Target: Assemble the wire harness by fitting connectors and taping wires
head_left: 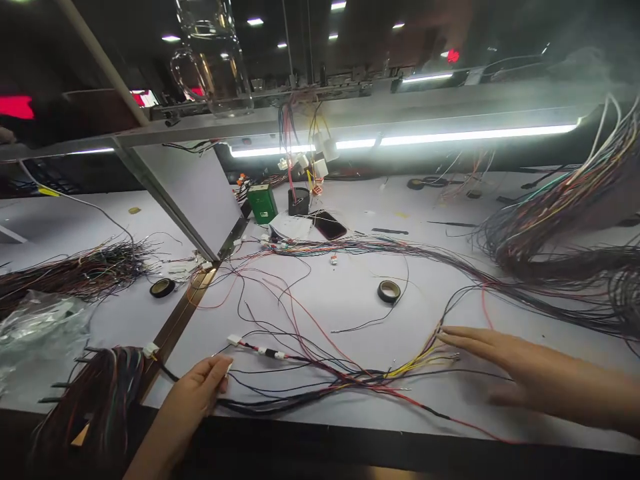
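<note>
My left hand (203,385) is closed at the table's front edge, thumb and forefinger pinching a small white connector (229,371) with thin dark wires. To its right a loose harness of black, red and yellow wires (367,380) spreads over the white table. My right hand (505,363) is stretched out flat, its fingertips at the yellow and dark wire ends (434,343); nothing shows in its grasp. Above my left hand lies a white plug (234,340) on a red and black lead with a taped section (270,353).
A black tape roll (389,291) lies mid-table, another (163,288) at left. Behind are a phone (329,225), a green box (263,204) and a black cup (299,201). Wire bundles lie at right (545,250) and front left (103,400). An upright panel (187,190) divides the bench.
</note>
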`<move>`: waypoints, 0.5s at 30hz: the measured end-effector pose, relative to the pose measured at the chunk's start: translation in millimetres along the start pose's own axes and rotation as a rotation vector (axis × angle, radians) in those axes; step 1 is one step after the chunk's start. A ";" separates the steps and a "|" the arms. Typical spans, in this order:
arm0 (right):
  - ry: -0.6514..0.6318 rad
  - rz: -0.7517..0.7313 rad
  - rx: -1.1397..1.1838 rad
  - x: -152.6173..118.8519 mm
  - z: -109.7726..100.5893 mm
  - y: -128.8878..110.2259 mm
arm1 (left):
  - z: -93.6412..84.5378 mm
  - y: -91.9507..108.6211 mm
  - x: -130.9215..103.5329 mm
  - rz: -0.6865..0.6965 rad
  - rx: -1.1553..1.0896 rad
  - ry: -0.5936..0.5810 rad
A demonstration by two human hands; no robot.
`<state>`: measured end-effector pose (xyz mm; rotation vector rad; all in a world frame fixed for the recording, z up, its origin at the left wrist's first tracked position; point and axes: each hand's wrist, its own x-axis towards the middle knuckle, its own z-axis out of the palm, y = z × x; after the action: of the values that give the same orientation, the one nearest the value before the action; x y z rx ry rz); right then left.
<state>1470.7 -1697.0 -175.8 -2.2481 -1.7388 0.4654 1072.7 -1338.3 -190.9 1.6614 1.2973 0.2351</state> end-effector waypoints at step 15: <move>0.324 0.339 -0.182 239.5 -9.6 82.4 | 12.9 34.7 16.8 0.614 0.851 0.321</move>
<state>1603.0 -1485.7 -221.5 -2.5846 -1.2925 -0.0023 1110.1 -1330.1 -177.2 2.8405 1.1393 0.3492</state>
